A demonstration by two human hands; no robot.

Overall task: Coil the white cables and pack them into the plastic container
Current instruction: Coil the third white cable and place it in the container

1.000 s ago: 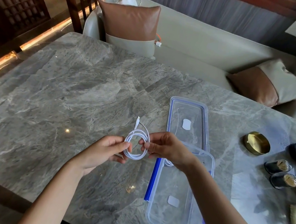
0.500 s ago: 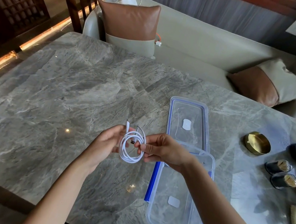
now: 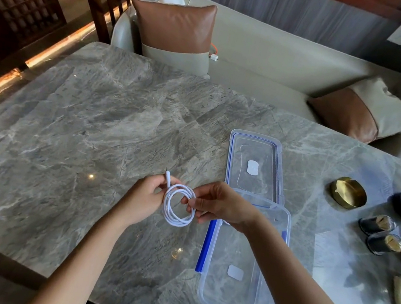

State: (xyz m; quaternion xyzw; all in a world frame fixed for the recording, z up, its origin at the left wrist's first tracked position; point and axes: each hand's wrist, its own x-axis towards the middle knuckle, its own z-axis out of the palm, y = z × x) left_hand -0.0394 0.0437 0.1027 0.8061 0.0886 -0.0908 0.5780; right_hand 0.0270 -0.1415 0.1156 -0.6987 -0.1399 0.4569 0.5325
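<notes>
Nearest you, the clear plastic container point(image 3: 236, 299) sits open on the grey marble table point(image 3: 62, 156), its long side running away from you.

Just left of its far end, your left hand point(image 3: 145, 195) and right hand point(image 3: 222, 205) hold the white cable point(image 3: 176, 217) between them, raised above the table. The cable is wound into a few round loops. Your left fingers curl round the left side of the loops, and one plug end pokes up past them. Your right fingers pinch the right side. The other plug end cannot be seen.

To finish this step well, pinch all the loops firmly with one hand while the other tucks the upright plug end around them, so the coil will not spring open. Then lower it flat onto the container floor rather than dropping it. The coil looks narrow enough to fit.

Beyond the container, the lid point(image 3: 258, 145) lies flat, its near edge meeting the container's far end. It is probably best left there until packing is done.
</notes>
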